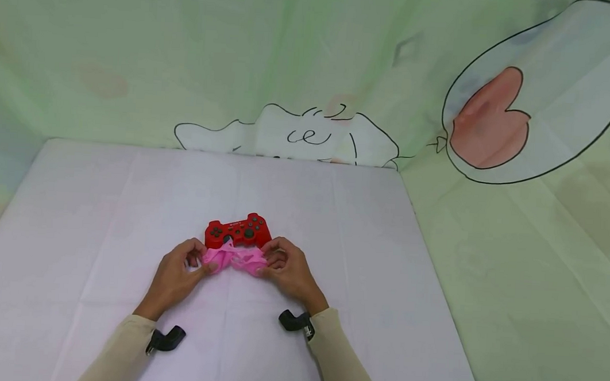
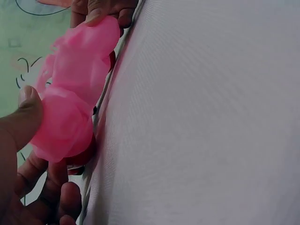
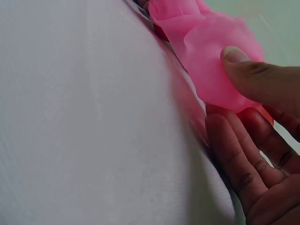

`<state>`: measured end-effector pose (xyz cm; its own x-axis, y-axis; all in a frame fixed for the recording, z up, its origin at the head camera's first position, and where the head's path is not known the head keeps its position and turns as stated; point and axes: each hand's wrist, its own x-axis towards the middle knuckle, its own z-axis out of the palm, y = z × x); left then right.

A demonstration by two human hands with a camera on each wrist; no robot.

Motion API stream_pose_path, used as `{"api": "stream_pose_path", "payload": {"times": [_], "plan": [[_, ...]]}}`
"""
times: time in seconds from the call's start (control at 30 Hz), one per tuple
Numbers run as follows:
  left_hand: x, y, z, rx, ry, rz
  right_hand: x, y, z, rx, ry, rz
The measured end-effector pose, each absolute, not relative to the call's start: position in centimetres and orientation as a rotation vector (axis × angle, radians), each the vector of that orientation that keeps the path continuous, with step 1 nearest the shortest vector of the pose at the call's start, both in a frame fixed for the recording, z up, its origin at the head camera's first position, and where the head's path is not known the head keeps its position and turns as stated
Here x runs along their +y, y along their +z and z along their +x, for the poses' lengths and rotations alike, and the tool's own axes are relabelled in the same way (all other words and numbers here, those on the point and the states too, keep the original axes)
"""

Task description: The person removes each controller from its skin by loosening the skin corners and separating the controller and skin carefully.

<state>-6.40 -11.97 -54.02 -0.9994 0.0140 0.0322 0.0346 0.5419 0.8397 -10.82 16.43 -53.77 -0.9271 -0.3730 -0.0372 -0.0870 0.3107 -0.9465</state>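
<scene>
A person's left hand (image 1: 179, 267) pinches one end of a crumpled pink plastic bag (image 1: 234, 259) between thumb and fingers, at the 9 o'clock side of the bundle, holding it low over a white-covered tabletop (image 1: 102, 214). The left wrist view shows the thumb (image 2: 26, 117) pressed against the thin, see-through film, the other fingers curled beneath it, a grip that seems meant to keep the slippery material from sliding loose.

The bag sits bunched between the two hands near the middle of the tabletop, just at the 6 o'clock edge of a red game controller (image 1: 238, 230), which lies flat with its buttons up and its handles toward the person; bag and controller appear to touch or overlap, though the contact cannot be told for certain.

At 3 o'clock the right hand (image 1: 287, 270) pinches the opposite end, thumb (image 3: 255, 77) on top of the film and fingers half open below. Gripping both ends at once appears to let the hands draw the bag wide.

Behind, at 12 o'clock, hangs a pale green cartoon-printed cloth (image 1: 343, 54).
</scene>
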Motion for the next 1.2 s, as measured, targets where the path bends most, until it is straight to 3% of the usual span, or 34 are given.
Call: {"api": "stream_pose_path", "payload": {"times": [0.43, 0.77, 1.03, 1.2], "plan": [[-11.7, -52.8, -7.6, -2.635, -1.578, -0.119, 13.9, -51.0, -12.1, 2.773, -1.499, -0.61], [-10.5, -51.8, -9.2, -2.587, -1.649, -0.144, 10.2, -49.2, -13.8, 2.715, -1.4, -0.74], [-10.4, -51.5, -9.5, -2.535, -1.696, -0.109, 8.8, -48.2, -14.7, 2.792, -1.084, -0.755], [-10.3, -51.5, -9.6, -2.573, -1.682, -0.09, 8.6, -48.1, -14.9, 2.775, -1.109, -0.612]]}}
